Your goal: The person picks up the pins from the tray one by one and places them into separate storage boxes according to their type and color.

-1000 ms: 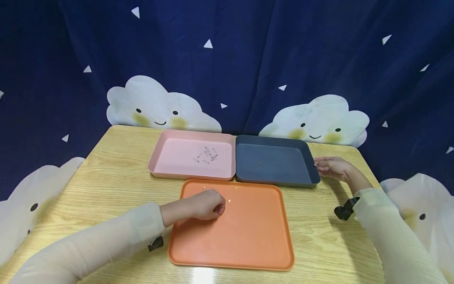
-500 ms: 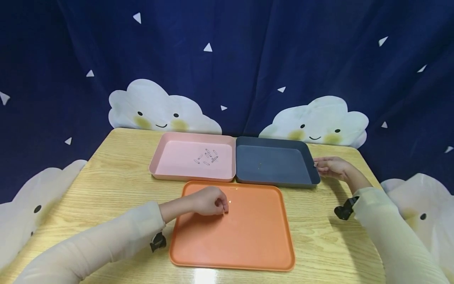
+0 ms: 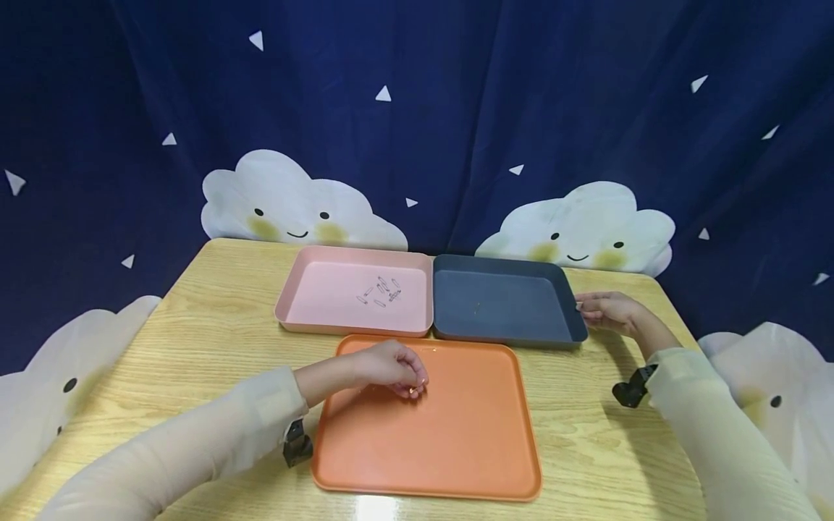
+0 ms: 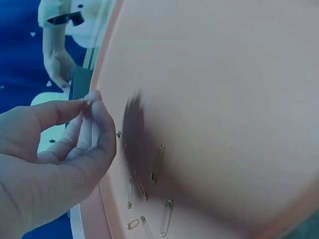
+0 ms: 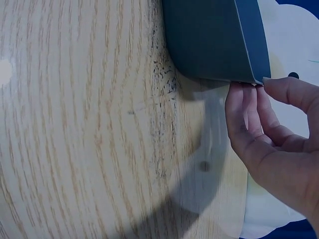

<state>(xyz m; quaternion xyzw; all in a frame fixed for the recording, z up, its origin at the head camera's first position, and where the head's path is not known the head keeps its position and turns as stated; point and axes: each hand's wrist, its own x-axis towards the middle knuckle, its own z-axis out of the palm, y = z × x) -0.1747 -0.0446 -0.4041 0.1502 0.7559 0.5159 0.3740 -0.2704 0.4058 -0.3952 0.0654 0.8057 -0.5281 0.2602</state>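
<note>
My left hand (image 3: 413, 386) hovers over the far left part of the orange tray (image 3: 456, 441). In the left wrist view its thumb and fingers (image 4: 94, 112) pinch a small gold safety pin (image 4: 88, 102). Several more safety pins (image 4: 157, 163) lie on the orange tray just beneath it. My right hand (image 3: 581, 308) is at the right edge of the dark grey tray (image 3: 515, 329). In the right wrist view its thumb and fingertips (image 5: 239, 104) pinch that tray's rim (image 5: 249, 45) at the corner.
A pink tray (image 3: 293, 307) with several silver safety pins (image 3: 381, 289) stands left of the dark tray, which holds one small gold pin (image 3: 478, 307). All three trays sit on a wooden table (image 3: 215, 325). A dark blue cloud-print curtain hangs behind.
My left hand has shifted slightly right and nearer on the orange tray, and its fingers now pinch a pin. The right hand has stayed at the dark tray's edge.
</note>
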